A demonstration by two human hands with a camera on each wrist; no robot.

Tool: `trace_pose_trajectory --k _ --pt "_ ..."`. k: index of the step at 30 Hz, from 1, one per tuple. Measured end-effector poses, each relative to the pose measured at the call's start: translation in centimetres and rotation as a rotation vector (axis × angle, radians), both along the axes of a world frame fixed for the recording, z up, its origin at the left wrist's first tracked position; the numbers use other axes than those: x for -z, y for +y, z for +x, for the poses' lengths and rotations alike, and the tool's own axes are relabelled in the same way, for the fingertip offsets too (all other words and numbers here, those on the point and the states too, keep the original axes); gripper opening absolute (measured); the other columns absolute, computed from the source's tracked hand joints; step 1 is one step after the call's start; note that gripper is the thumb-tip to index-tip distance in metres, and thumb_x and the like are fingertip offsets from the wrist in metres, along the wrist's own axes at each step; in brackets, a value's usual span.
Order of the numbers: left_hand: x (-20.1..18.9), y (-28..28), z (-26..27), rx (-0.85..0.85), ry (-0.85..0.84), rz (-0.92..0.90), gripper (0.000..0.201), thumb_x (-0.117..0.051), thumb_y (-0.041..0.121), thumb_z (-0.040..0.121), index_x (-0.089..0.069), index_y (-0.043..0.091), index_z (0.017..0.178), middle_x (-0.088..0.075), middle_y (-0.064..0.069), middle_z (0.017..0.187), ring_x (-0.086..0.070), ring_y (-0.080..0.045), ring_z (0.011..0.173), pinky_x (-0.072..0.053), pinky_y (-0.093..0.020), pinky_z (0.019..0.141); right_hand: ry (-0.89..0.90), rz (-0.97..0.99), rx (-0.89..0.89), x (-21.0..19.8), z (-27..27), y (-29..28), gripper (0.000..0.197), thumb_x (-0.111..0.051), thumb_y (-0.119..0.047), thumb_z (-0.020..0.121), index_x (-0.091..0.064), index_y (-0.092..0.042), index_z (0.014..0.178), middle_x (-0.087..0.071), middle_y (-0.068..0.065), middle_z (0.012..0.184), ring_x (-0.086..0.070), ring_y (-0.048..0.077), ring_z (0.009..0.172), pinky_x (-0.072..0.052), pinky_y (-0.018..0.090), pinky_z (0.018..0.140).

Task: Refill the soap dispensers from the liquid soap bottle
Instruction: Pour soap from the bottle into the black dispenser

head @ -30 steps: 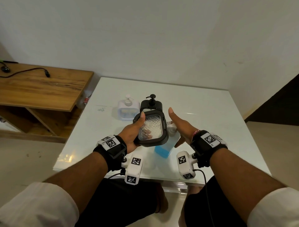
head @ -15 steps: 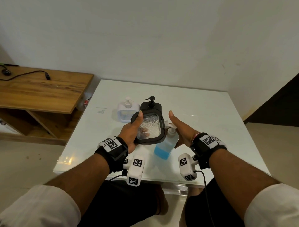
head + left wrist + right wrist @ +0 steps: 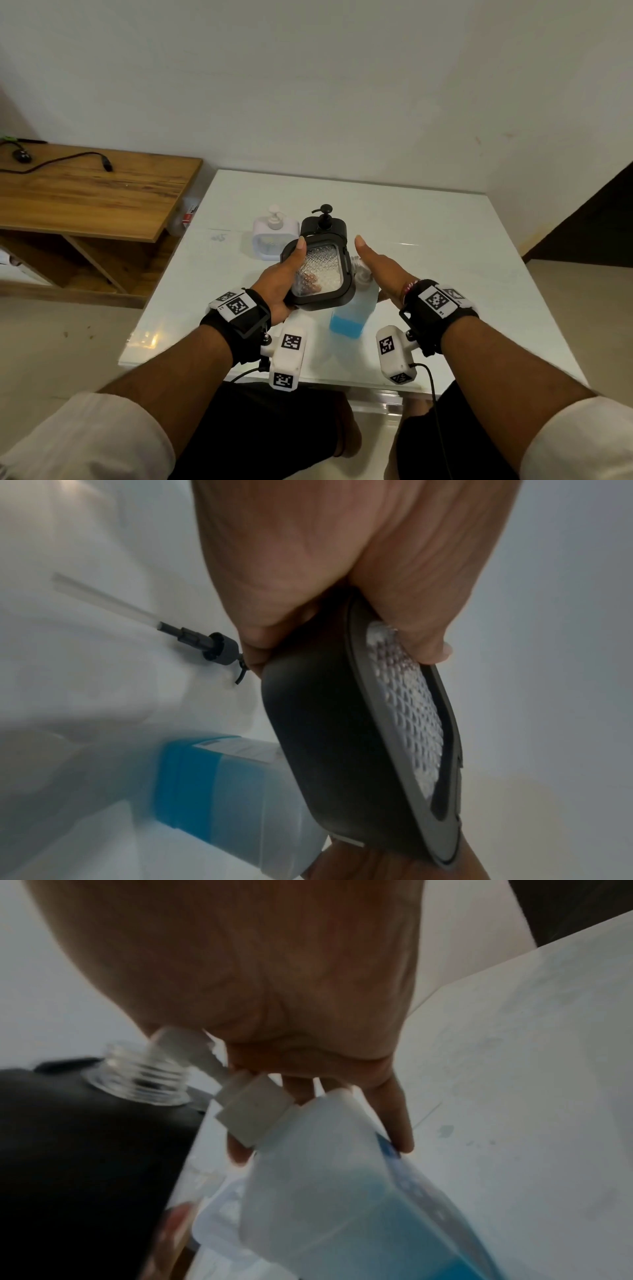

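Above the tabletop [image 3: 445, 240], left hand [image 3: 281, 277] gripped the black dispenser [image 3: 318, 274] tilted, neck rightward; right hand [image 3: 380, 270] held the soap bottle [image 3: 349, 315], spout toward that neck.

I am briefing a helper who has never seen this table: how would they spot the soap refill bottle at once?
Start at the white table, then find the person's right hand near its front edge. It grips the soap refill bottle, tilted toward a black dispenser in the left hand. Only this bottle is translucent with blue liquid.
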State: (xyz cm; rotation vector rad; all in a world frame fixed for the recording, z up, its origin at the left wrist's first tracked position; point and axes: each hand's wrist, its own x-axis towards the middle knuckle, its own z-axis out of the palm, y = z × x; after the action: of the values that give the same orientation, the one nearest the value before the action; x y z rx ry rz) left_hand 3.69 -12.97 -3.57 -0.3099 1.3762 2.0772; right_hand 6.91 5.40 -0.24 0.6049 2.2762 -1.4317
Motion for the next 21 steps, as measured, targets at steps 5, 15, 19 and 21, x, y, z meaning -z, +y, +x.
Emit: trace_pose_trajectory --k 5,15,19,21 --pt "0.0 -0.3 -0.2 -0.022 -0.013 -0.004 0.044 -0.053 0.050 0.100 -0.066 0.016 0.124 -0.078 -0.006 0.109 -0.077 -0.020 0.092 -0.063 -0.034 0.073 0.022 0.075 0.062 -0.5 -0.3 -0.8 0.082 -0.018 -0.074 0.091 -0.060 -0.009 0.120 -0.059 0.011 0.115 -0.055 0.028 0.104 -0.046 0.050 0.097" --pt "-0.5 -0.4 0.0 -0.027 -0.021 0.019 0.039 -0.052 0.048 0.101 -0.068 0.016 0.115 -0.080 -0.005 0.100 -0.078 -0.018 0.084 -0.063 -0.031 0.066 0.240 0.013 0.094 1.1 -0.3 -0.4 0.085 -0.031 -0.070 0.093 -0.058 0.010 0.106 -0.065 0.027 0.103 -0.061 0.030 0.084 -0.049 0.053 0.093" --pt "-0.6 -0.3 0.1 -0.030 -0.016 -0.007 0.044 -0.054 0.051 0.099 -0.067 0.016 0.121 -0.077 -0.007 0.114 -0.077 -0.020 0.093 -0.062 -0.035 0.076 0.264 -0.025 0.140 1.1 -0.5 0.1 0.075 -0.038 -0.065 0.093 -0.067 0.004 0.088 -0.069 0.021 0.093 -0.059 0.024 0.082 -0.049 0.047 0.092" --pt "-0.7 -0.3 0.2 -0.034 -0.016 -0.007 0.041 -0.053 0.051 0.100 -0.068 0.017 0.117 -0.079 -0.006 0.107 -0.077 -0.018 0.088 -0.062 -0.033 0.072 0.243 -0.057 0.167 1.1 -0.5 0.1 0.066 -0.035 -0.064 0.095 -0.065 -0.010 0.073 -0.067 0.013 0.084 -0.058 0.024 0.084 -0.046 0.042 0.090"
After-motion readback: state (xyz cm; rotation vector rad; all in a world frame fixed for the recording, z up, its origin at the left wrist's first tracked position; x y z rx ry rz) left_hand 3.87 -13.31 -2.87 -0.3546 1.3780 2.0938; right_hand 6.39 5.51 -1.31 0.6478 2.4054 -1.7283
